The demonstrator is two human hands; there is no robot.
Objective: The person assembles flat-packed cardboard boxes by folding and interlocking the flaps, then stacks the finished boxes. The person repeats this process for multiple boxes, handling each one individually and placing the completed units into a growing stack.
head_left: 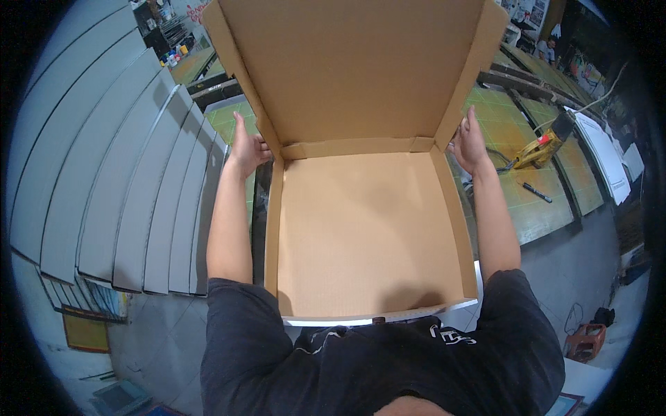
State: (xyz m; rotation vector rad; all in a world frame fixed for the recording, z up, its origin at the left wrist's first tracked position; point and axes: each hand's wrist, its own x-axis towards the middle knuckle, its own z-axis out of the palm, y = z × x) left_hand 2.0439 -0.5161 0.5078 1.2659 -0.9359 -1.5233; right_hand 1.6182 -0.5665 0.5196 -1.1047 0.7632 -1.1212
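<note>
A large brown cardboard box (368, 236) faces me with its lid (361, 69) raised at the far side. Its inside is bare brown board, and a white outer edge shows along the front near my body. My left hand (250, 148) holds the box's left side near the lid fold, thumb pointing up and fingers curled toward the board. At the same height on the opposite side, my right hand (470, 143) grips the box, thumb up, with its fingers partly hidden by the board. Both forearms run along the outside of the box.
Flat grey-white boards (132, 173) stand in overlapping rows on the left. Beyond the box, a green gridded worktable (517, 201) carries a yellow power tool (541, 149) and a black marker (537, 192). White papers (602, 152) lie farther right; an orange object (586, 342) sits on the floor.
</note>
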